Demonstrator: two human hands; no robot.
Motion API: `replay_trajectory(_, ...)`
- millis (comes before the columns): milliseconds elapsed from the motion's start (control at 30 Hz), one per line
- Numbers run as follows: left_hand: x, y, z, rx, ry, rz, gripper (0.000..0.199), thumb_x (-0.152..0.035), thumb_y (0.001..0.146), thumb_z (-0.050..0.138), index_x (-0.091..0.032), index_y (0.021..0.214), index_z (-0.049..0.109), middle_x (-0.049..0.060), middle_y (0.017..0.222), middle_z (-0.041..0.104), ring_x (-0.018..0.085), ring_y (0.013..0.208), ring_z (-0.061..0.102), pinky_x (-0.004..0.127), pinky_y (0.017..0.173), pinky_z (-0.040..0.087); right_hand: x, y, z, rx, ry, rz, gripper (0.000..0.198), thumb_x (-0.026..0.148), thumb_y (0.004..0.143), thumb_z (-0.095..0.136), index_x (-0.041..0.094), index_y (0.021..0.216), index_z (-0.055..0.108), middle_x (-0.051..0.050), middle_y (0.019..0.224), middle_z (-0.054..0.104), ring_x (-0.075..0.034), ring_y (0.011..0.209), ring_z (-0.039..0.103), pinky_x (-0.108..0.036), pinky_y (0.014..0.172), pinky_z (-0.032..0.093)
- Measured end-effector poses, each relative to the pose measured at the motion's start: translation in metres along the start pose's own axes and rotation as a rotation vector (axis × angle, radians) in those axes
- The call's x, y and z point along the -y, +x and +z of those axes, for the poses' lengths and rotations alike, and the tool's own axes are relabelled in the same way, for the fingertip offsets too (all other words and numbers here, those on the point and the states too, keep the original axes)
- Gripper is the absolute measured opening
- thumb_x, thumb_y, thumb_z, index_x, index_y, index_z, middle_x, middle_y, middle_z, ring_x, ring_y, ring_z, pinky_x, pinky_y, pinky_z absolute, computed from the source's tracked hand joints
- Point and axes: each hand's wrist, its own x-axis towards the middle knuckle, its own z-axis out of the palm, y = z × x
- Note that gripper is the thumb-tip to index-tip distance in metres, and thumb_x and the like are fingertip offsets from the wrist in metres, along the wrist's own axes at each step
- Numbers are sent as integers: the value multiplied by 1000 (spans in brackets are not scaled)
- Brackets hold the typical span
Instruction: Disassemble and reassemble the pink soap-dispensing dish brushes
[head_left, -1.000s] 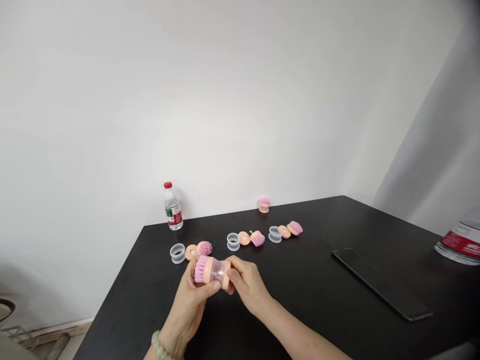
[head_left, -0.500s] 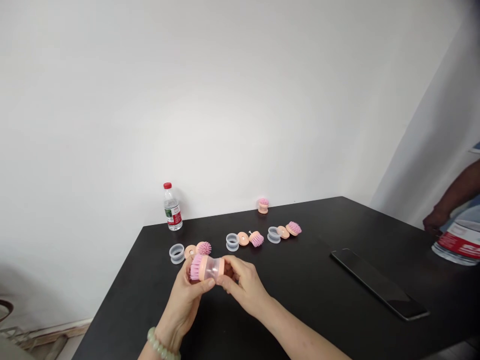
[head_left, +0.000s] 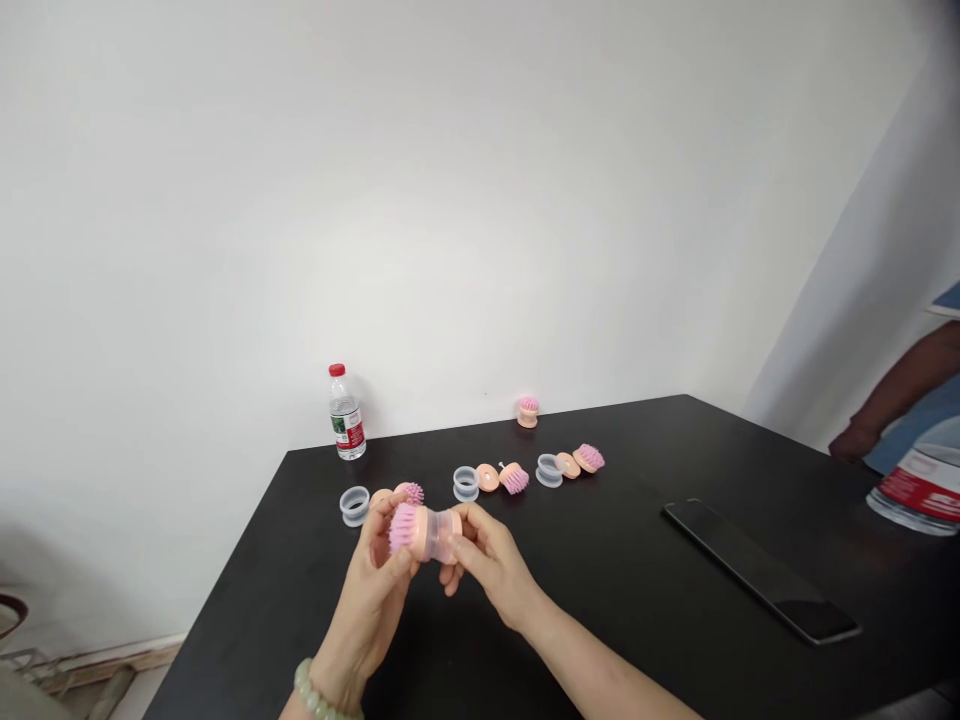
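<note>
Between my two hands, above the black table, is a scrub brush (head_left: pixel 438 535) with pink bristles, peach bands and a clear waisted body, lying sideways with its bristles to the left. My left hand (head_left: pixel 381 570) grips the bristle end. My right hand (head_left: pixel 491 560) pinches the peach cap end. Behind them lie brush parts in groups: a clear ring (head_left: pixel 355 506) by a partly hidden brush head (head_left: pixel 410 493), a second clear ring (head_left: pixel 466 484) with a peach disc (head_left: pixel 487 478) and brush head (head_left: pixel 514 478), and a third ring (head_left: pixel 549 470), disc (head_left: pixel 568 465) and head (head_left: pixel 589 458).
A small water bottle (head_left: pixel 347 425) and one pink brush (head_left: pixel 528 412) stand along the wall side of the black table (head_left: pixel 600 600). On the right lie a dark phone or tablet (head_left: pixel 757 568) and a large water bottle (head_left: pixel 922 482). Another person's arm (head_left: pixel 900 385) shows beyond.
The brush in my hands has shifted slightly right. My right thumb has moved up onto its cap end. The other person's arm has moved a little left.
</note>
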Motion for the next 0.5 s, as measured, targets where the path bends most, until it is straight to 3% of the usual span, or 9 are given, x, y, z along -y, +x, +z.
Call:
replay_trajectory(133, -4, 0, 3, -65, 36, 18, 49, -32, 66, 88, -25, 110, 68, 6, 120, 59, 22, 104, 57, 29, 85, 51, 9, -5, -1, -31, -127, -109, 33, 46, 81, 72, 19, 89, 55, 3, 72, 60, -12, 57, 61, -23, 50, 54)
replay_trajectory(267, -5, -1, 0, -84, 80, 44, 62, -19, 53, 94, -26, 109, 68, 5, 115, 66, 24, 101, 63, 29, 82, 54, 5, -4, -4, -1, -97, -44, 35, 52, 86, 63, 18, 85, 55, 5, 58, 59, -10, 43, 56, -21, 42, 49)
replay_trajectory(400, -6, -5, -1, 3, 88, 49, 75, -16, 56, 92, -30, 124, 63, 9, 126, 67, 32, 118, 60, 34, 87, 54, -1, -1, -5, 6, 47, 73, 48, 64, 87, 57, 18, 75, 51, 4, 57, 59, -8, 34, 51, -18, 31, 42)
replay_trajectory(500, -7, -7, 1, 28, 44, 67, 89, -27, 56, 94, -36, 135, 54, 9, 140, 57, 36, 133, 47, 40, 98, 50, 0, -2, -4, 10, 28, 28, 45, 62, 86, 60, 18, 78, 54, 5, 54, 58, -9, 36, 52, -18, 35, 45)
